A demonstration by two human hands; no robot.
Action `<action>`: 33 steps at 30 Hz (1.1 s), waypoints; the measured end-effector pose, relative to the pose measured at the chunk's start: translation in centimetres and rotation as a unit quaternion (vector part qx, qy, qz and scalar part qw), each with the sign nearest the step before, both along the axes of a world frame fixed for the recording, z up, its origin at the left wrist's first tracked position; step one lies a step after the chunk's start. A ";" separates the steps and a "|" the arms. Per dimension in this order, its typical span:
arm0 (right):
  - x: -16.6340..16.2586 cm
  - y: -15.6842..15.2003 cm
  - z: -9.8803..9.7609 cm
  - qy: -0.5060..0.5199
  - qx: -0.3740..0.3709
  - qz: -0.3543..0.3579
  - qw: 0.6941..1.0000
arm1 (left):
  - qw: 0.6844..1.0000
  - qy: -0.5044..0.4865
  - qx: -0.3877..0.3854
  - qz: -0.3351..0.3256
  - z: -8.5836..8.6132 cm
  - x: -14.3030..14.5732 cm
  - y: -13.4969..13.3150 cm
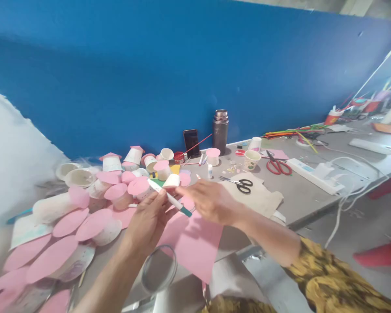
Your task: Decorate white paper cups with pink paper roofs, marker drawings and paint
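A white marker (170, 198) with a teal end lies slantwise across my left hand (150, 217), whose thumb and fingers grip it. My right hand (213, 200) hovers just right of the marker. Its fingers stretch left toward the marker, somewhat blurred, and I see nothing in them. Beneath both hands is a sheet of pink paper (195, 243). Many paper cups with pink paper discs crowd the table to the left, among them a cup with a disc (117, 193) close to my left hand.
Black-handled scissors (244, 186) lie on beige cloth-like material (267, 198). Behind stand a small glue bottle (210, 171), a printed paper cup (252, 161), a dark flask (220, 132) and a phone (191, 142). Red scissors (278, 167) and a power strip (314, 176) with white cables are right.
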State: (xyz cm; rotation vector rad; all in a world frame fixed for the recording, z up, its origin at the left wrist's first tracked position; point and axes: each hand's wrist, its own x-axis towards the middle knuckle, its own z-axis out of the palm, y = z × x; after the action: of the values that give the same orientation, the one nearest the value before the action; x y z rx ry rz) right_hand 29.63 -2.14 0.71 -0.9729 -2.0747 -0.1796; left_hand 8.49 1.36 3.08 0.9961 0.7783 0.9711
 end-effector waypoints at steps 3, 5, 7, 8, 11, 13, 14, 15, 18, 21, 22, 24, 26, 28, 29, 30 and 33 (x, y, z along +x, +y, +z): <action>4.9 -1.5 -0.1 0.069 -0.055 -0.180 0.980 | 0.999 0.028 0.019 0.026 -1.0 -2.4 -1.8; 8.6 -2.3 -1.0 0.064 -0.124 -0.291 0.946 | 0.998 0.055 -0.005 0.005 -2.1 -3.7 -3.3; 11.5 -2.9 -2.1 -0.018 -0.240 -0.383 0.892 | 0.997 0.078 0.000 -0.002 -3.3 -4.3 -4.6; 12.4 -3.1 -2.7 -0.058 -0.279 -0.409 0.867 | 0.996 0.088 0.008 0.002 -3.8 -4.3 -5.2; 13.5 -3.3 -4.0 -0.105 -0.322 -0.423 0.841 | 0.993 0.112 0.036 0.013 -4.9 -3.9 -6.2; 13.5 -3.2 -4.5 -0.111 -0.332 -0.414 0.840 | 0.991 0.122 0.056 0.005 -5.3 -3.6 -6.4; 13.6 -3.0 -4.7 -0.113 -0.334 -0.412 0.840 | 0.990 0.125 0.068 -0.003 -5.5 -3.5 -6.5; 13.7 -2.7 -4.9 -0.114 -0.334 -0.411 0.840 | 0.988 0.127 0.082 -0.013 -5.6 -3.5 -6.5; 14.6 -1.9 -5.9 -0.117 -0.320 -0.417 0.842 | 0.983 0.139 0.121 -0.026 -5.6 -3.8 -6.6; 15.6 -1.3 -6.9 -0.124 -0.314 -0.404 0.850 | 0.976 0.161 0.149 -0.005 -5.5 -4.1 -6.8; 15.9 -1.2 -7.2 -0.128 -0.316 -0.400 0.851 | 0.974 0.166 0.156 0.001 -5.5 -4.1 -6.9; 16.3 -1.2 -7.5 -0.135 -0.331 -0.400 0.844 | 0.970 0.175 0.168 0.012 -5.4 -4.0 -7.0; 16.5 -1.3 -7.5 -0.144 -0.343 -0.407 0.834 | 0.963 0.189 0.187 0.030 -5.4 -3.8 -7.1; 16.7 -1.2 -7.5 -0.155 -0.340 -0.407 0.834 | 0.952 0.204 0.222 0.060 -5.5 -3.6 -7.1; 16.9 -1.1 -7.5 -0.161 -0.338 -0.403 0.835 | 0.944 0.207 0.244 0.076 -5.6 -3.6 -7.1; 17.0 -1.0 -7.5 -0.165 -0.338 -0.399 0.836 | 0.937 0.206 0.266 0.092 -5.7 -3.6 -7.1; 17.1 -0.8 -7.2 -0.145 -0.330 -0.393 0.846 | 0.920 0.192 0.314 0.135 -6.0 -3.7 -7.0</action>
State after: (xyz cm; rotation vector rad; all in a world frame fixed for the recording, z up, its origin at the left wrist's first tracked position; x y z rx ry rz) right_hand 46.76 -2.94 -6.46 -2.3313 -1.8861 -0.0163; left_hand 4.82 -5.62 -2.95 1.7054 0.9700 1.3275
